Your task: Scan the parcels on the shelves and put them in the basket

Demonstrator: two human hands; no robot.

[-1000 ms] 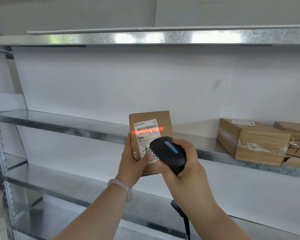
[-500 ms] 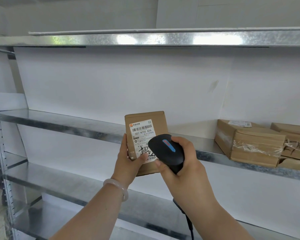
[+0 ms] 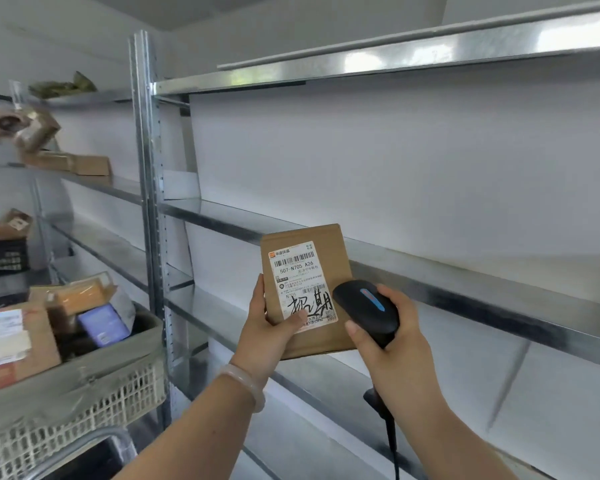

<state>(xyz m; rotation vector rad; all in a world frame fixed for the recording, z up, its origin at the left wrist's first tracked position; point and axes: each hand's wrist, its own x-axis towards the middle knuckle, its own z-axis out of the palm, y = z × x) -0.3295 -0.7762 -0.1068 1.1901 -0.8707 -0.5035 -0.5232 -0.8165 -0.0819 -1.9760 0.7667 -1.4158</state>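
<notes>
Holding a brown parcel [image 3: 305,289] upright, the left hand [image 3: 267,327] grips its lower left edge, thumb on the white label [image 3: 303,282]. Right hand [image 3: 388,341] is wrapped round a black scanner [image 3: 366,308], just right of the parcel, in front of the metal shelf [image 3: 465,271]. Basket [image 3: 94,386] with more parcels sits near left.

Storeroom: galvanised steel shelving [image 3: 465,268] against a white back wall [image 3: 395,161].
Perforated upright post [image 3: 148,202] at the bay's left end; bright glare on the top shelf edge [image 3: 395,60]; second bay [image 3: 118,188] beyond, leftward.
</notes>
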